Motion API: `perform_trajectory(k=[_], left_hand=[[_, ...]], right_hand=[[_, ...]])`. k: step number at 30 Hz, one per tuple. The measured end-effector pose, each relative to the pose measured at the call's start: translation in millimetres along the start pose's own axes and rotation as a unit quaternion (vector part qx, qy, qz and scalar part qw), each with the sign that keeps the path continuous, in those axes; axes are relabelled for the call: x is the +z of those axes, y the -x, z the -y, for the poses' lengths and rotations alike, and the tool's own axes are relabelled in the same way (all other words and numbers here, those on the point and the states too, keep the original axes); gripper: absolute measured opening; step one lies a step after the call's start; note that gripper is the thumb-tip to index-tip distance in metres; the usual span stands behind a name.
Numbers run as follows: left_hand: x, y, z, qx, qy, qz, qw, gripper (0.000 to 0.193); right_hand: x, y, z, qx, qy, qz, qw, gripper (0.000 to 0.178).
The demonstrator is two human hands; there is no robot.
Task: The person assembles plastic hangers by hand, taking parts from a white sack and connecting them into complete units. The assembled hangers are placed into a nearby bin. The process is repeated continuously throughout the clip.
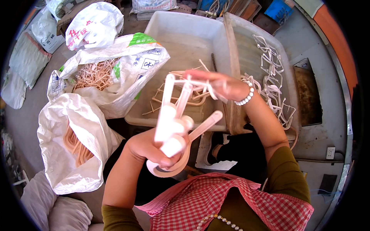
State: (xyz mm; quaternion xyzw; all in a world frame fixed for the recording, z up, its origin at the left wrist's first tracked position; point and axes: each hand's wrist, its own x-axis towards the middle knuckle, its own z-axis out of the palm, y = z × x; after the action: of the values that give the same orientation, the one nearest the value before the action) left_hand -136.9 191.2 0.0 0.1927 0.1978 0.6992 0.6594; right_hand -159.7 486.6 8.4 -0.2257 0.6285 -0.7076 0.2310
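In the middle, my left hand [148,148] is closed round a bunch of white and pale pink plastic strips [168,115] with rounded ends. A curved loop of the same colour [177,168] hangs below the fingers. My right hand [221,84], with a white beaded bracelet at the wrist, reaches in above the bunch. Its fingers point left over thin white pieces at the top of the strips. Motion smears them, so I cannot make out their grip. Behind the hands, bent pale plastic frames [200,101] lie in a white tub [181,29].
A second tub [252,27] on the right holds a tangled row of white bent frames [273,65]. On the left, an open woven sack [133,54] contains short pinkish pieces; a white sack [54,146] nearer me holds long pink strips. Filled bags [69,213] lie at lower left.
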Motion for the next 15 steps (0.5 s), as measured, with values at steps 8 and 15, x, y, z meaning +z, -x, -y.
perform_trajectory(k=[8,15], left_hand=[[-3.3,2.7,-5.0,0.131,0.064,0.074,0.986,0.045],[1.5,-0.6,-4.2,0.051,-0.007,0.035,0.998,0.048]], right_hand=[[12.6,-2.2,-41.2,-0.077,0.254,-0.223,0.938,0.055],[34.1,-27.9,-33.2,-0.155,0.270,-0.266,0.912,0.024]])
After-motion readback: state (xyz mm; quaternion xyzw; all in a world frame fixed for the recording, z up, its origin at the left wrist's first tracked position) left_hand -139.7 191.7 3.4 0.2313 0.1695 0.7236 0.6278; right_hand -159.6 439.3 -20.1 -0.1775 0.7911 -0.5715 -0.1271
